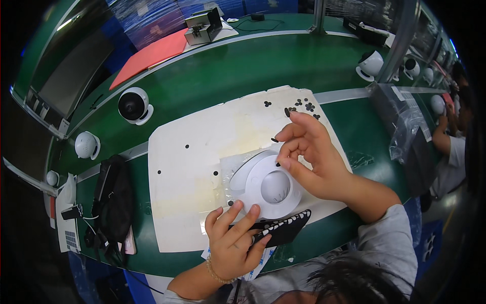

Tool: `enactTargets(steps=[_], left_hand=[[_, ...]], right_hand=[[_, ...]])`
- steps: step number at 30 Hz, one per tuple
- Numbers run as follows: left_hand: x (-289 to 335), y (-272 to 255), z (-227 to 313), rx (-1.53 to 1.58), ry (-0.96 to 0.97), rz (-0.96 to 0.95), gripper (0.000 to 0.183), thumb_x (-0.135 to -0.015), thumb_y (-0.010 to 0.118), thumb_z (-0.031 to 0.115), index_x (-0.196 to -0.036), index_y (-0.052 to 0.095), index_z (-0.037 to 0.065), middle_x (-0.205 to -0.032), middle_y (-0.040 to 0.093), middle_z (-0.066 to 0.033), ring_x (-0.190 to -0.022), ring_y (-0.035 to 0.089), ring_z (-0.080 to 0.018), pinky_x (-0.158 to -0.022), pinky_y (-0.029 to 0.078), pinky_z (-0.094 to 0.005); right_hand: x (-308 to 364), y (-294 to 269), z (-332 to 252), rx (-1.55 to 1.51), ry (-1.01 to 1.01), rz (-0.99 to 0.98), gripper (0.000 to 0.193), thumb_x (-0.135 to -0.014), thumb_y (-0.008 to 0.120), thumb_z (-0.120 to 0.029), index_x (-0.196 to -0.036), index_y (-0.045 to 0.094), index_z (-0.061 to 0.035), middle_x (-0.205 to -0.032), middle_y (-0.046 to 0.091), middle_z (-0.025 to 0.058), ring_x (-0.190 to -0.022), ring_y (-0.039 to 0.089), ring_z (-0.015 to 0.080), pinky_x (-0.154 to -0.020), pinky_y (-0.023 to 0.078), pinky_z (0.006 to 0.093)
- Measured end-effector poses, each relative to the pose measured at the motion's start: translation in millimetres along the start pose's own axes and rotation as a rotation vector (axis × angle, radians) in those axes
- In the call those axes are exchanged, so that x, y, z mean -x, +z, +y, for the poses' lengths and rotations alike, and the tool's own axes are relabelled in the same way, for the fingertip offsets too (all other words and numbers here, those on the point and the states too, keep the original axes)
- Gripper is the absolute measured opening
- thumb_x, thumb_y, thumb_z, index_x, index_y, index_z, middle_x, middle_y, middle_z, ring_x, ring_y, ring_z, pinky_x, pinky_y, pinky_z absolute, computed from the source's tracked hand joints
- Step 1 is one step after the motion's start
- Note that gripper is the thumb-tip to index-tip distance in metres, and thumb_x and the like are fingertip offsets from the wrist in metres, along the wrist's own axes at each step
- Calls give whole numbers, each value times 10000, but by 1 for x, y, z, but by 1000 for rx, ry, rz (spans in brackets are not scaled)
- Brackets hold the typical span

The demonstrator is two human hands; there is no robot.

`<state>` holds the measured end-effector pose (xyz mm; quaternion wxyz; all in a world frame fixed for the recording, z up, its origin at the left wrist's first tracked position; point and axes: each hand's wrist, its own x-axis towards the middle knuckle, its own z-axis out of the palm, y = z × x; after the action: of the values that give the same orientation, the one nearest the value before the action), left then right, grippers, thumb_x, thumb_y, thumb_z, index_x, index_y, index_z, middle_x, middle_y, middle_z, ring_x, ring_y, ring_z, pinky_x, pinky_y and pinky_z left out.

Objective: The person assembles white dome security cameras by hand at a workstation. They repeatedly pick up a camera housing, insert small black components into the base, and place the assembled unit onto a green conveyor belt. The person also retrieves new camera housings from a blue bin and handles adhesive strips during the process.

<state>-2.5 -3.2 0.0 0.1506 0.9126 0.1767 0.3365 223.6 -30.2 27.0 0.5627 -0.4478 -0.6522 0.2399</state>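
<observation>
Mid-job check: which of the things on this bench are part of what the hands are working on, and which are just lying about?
In hand:
right hand pinching a small black pad
white dome camera base
left hand on the black tray
white sheet with loose black pads

Lying about:
finished white camera
black bag
red folder

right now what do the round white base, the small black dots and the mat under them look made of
Round white base: likely moulded plastic, smooth with soft sheen. Small black dots: probably rubber or foam pads, matte black. White mat: looks like thin foam or card, dull, yellowed patches, uneven edges.
</observation>
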Motion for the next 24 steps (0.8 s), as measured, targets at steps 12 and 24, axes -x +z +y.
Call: enactTargets(steps=[12,24], left_hand=[[-1,0,2,-2,-3,4,153,-697,665,168,-668,568,53,-1152,568,-86,-1148,430,-275,-923,263,-434],[1,-2,0,-15,18,31,167,-689,672,160,-645,548,57,-1159,566,-78,-1148,435,-261,-931,258,-436]], right_hand=[[6,8,0,557,-359,72,540,-720,560,68,-1216,414,-84,-989,546,118,-794,571,254,-702,457,318],[-13,17,-14,225,-105,-163,557,-805,519,40,-1273,225,-30,-863,527,90,-939,522,210,-890,369,363]])
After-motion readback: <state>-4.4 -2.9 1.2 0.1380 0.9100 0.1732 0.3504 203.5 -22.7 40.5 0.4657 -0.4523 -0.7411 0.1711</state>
